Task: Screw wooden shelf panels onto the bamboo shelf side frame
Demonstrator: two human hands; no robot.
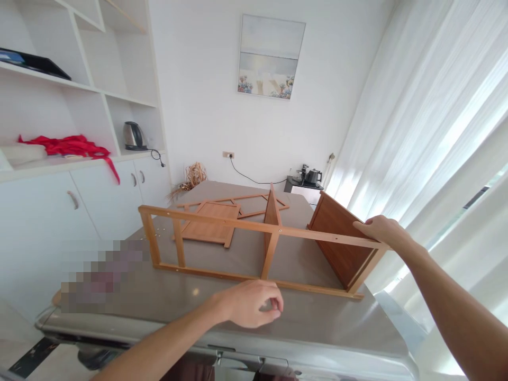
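Note:
A wooden shelf frame [222, 221] lies on its side on the table, two slatted rails joined by crosspieces. My right hand [379, 231] is closed over the upper rail at its right end, beside a wooden shelf panel [341, 233]. A second wooden panel [271, 209] stands on edge at the middle crosspiece. Just in front of the lower rail, my left hand [254, 304] is curled, thumb and fingertips brought together; whatever they may pinch is too small or hidden to make out. Behind the frame lie a flat wooden panel [210, 222] and another wooden side frame [254, 214].
The grey table [317, 317] has small pale pieces [159, 229] at its left. Left are white shelves [91, 90] with a kettle [134, 136] and red cloth [75, 145]. White curtains [416, 132] hang at right. A low stand with a black kettle [313, 176] is behind the table.

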